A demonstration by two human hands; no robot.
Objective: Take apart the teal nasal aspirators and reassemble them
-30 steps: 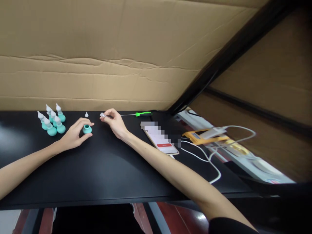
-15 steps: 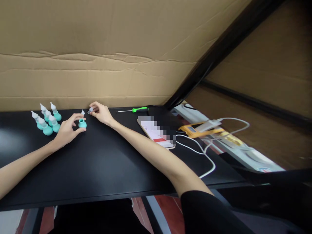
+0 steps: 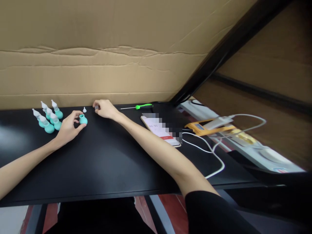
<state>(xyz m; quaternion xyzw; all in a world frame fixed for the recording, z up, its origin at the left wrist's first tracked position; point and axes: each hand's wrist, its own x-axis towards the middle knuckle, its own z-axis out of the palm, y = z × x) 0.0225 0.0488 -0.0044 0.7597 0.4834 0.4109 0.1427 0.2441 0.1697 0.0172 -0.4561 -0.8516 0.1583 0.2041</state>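
The person's left hand (image 3: 67,129) curls around a teal bulb (image 3: 83,120) on the bench (image 3: 104,159), thumb at its near side and forefinger by the neck, so the fingers are parted by about the bulb's width and have hold of it. The bulb stands with its round mouth facing up. A small white tip (image 3: 84,110) stands just behind it, between the two hands but touching neither. Near the back edge, the right hand (image 3: 106,109) has its fingers nearly closed in a pinch on a small translucent piece (image 3: 97,107), whose full shape is hidden. Six bottles (image 3: 49,128) with teal bases and white tops stand grouped to the left of the left hand. To the right of the right hand lies a green and black screwdriver (image 3: 143,106), its shaft pointing left. A phone (image 3: 152,125) lies beyond the right forearm, its screen partly pixelated. Farther right are a yellow frame (image 3: 198,129) and a looping white cable (image 3: 220,162), and cardboard (image 3: 97,74) rises behind the bench
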